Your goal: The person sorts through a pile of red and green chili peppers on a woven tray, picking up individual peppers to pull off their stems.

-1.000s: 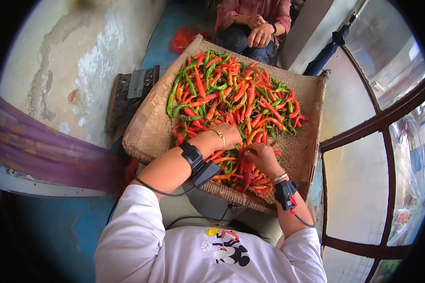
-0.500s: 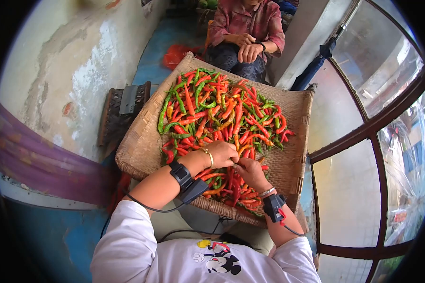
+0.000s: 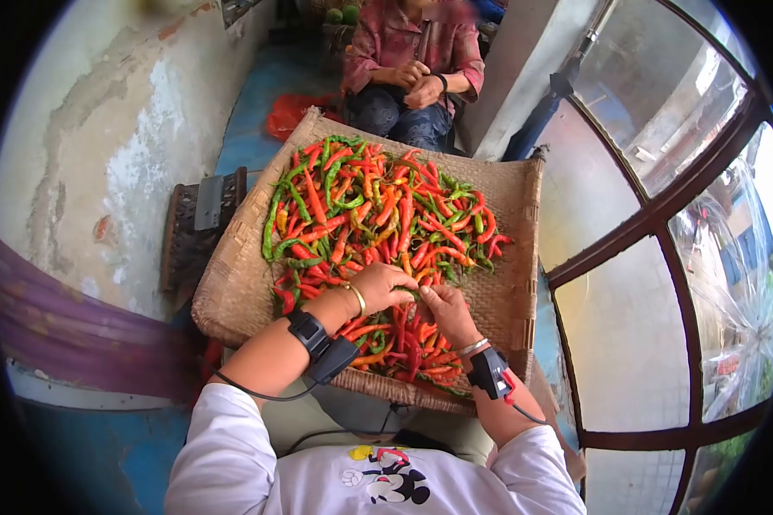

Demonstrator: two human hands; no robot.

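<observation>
Red, orange and green chili peppers (image 3: 378,206) lie heaped on a woven bamboo tray (image 3: 240,292) across my lap. My left hand (image 3: 385,287) is over the middle of the pile, its fingers pinched at a small greenish pepper (image 3: 408,292). Close beside it on the right, my right hand (image 3: 448,311) also has thumb and fingers pressed together near the same spot; whatever it grips is too small to make out. More peppers (image 3: 395,343) lie below both hands, at the near side of the tray.
Another person (image 3: 416,51) sits beyond the tray with hands together. A red plastic bag (image 3: 290,115) lies on the blue floor behind it. A worn wall (image 3: 103,172) stands at left, framed window panes (image 3: 627,343) at right, with a folded umbrella (image 3: 537,116) near the pillar.
The whole view has shifted, so tray and person appear further left. My hands have moved slightly apart, and a greenish pepper now shows between them.
</observation>
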